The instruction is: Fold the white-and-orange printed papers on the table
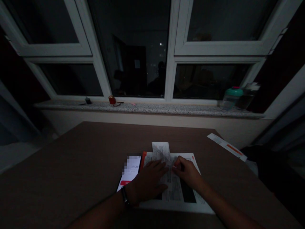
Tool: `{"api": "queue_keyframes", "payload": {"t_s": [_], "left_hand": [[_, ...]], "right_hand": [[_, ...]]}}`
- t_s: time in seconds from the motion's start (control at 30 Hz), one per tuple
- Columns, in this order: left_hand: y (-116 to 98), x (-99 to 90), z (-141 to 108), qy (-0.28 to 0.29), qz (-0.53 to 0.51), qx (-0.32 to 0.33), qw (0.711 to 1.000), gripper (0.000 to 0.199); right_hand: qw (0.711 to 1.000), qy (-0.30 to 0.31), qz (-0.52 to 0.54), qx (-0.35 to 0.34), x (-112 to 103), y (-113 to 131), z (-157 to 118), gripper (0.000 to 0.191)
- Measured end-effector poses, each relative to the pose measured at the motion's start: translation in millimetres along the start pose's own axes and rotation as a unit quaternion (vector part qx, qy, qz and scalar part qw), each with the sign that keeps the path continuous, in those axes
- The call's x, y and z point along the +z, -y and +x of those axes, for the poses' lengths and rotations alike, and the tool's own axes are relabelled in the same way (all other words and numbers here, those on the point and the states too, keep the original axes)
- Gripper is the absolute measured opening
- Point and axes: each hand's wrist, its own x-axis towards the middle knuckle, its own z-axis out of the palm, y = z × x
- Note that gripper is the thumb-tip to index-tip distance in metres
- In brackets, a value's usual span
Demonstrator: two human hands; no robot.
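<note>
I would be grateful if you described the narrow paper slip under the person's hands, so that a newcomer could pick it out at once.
On the brown table below the window, find the printed sheet beside a lit phone. Between the left hand and the right hand lies a narrow paper slip, on top of the sheet. It alone pokes out past the sheet's far edge.

Passage: desk (71, 165) surface left of the phone (130, 170) and beyond the papers (181, 198). Obstacles: the phone, touching the outer side of the left hand (149, 183); the right hand (188, 171), just beside the left, narrowing the gap between them.
</note>
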Motion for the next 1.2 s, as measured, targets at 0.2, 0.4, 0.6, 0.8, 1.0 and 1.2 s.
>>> {"api": "queue_keyframes", "payload": {"t_s": [0.2,0.4,0.6,0.8,1.0,1.2], "left_hand": [[-7,-4.5,2,-0.012,-0.004,-0.004,1.000,0.054],[-13,-12.8,5,0.010,0.003,0.010,1.000,0.042],[-8,-8.4,6,0.014,0.012,0.025,1.000,0.036],[-6,-6.5,5,0.004,-0.010,0.030,0.999,0.035],[-8,-9.4,6,0.010,-0.002,0.045,0.999,0.016],[-5,-6.6,7,0.020,0.015,0.060,0.998,0.013]], "right_hand": [[0.999,-0.039,0.003,0.014,-1,2,0,0.012],[0.999,-0.038,-0.007,0.010,-2,0,2,0.011],[1.000,-0.002,-0.027,-0.012,-2,8,-2,0.010],[0.999,0.015,-0.027,-0.035,-1,5,-2,0.009],[0.998,0.026,-0.027,-0.053,-2,5,-4,0.009],[0.992,0.058,-0.055,-0.093,1,6,-5,0.013]]}}
